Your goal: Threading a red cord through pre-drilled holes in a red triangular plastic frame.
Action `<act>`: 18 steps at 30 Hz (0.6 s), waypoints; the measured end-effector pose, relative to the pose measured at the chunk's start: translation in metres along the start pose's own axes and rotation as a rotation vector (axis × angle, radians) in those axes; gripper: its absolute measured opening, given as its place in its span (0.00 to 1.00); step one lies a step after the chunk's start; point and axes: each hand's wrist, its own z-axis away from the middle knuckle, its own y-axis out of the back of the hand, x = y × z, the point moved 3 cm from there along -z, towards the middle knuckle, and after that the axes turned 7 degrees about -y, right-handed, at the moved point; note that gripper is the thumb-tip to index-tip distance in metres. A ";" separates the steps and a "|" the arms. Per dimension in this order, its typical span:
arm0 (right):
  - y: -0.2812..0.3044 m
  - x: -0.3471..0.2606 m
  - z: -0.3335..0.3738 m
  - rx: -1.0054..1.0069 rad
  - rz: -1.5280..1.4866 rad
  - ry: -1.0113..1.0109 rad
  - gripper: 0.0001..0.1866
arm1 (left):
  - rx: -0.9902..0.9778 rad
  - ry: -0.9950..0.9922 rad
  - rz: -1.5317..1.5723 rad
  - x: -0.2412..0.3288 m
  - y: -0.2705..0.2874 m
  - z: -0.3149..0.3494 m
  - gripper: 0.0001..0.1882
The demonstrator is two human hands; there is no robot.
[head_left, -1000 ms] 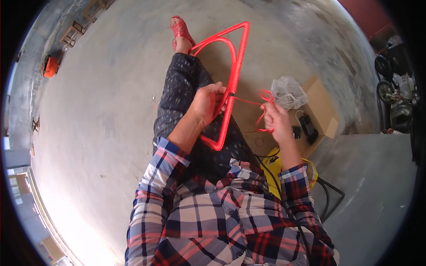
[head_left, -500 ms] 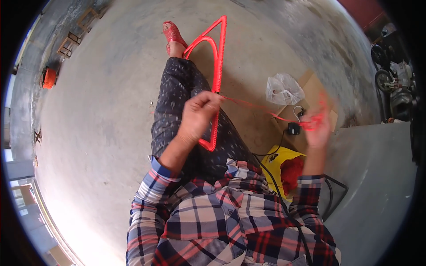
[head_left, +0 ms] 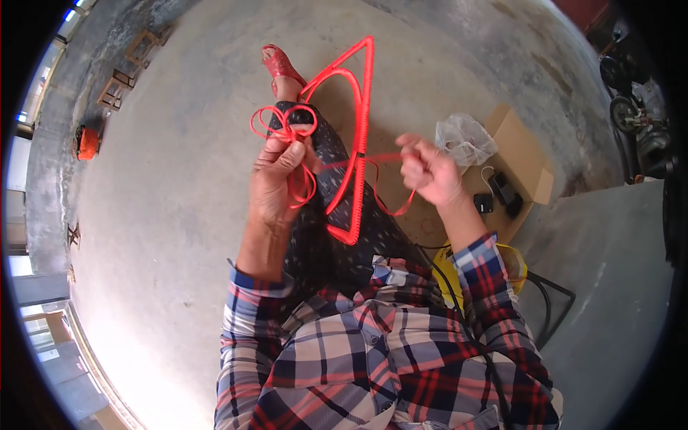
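A red frame (head_left: 362, 118), wound tightly with flat strip along its bars, leans upright by my legs and has an arched inner bar. Left of it, my left hand (head_left: 274, 179) is closed around a looped bundle of red plastic strip (head_left: 307, 188), with loops sticking out above and below the fingers. On the frame's right side, my right hand (head_left: 436, 175) is closed, its fingers curled on the strip near the frame and a little blurred. Slack strip sags between the frame and this hand. A dark gap shows on the frame's long bar at hand height.
To the right lie a clear plastic bag (head_left: 466, 138), an opened cardboard box (head_left: 517, 154) and black devices (head_left: 505, 192). A yellow bag (head_left: 510, 261) sits by my right forearm. A black cable (head_left: 441, 276) crosses my lap. Far right stands a motorbike (head_left: 631, 115); wooden stools (head_left: 115, 88) are far left.
The strip bundle has passed from my right hand to my left, which moved left and away from the frame. My right hand came in from the right toward the frame.
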 end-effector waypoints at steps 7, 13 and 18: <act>0.022 0.032 -0.041 0.284 1.092 -0.206 0.11 | -0.622 -0.156 -1.496 -0.056 0.027 0.013 0.08; 0.006 0.052 -0.032 0.140 0.870 -0.196 0.11 | -0.329 -0.077 -1.380 -0.071 0.009 0.013 0.06; 0.001 0.005 -0.009 0.323 0.949 0.161 0.07 | -0.344 -0.354 -1.413 -0.060 0.005 0.001 0.09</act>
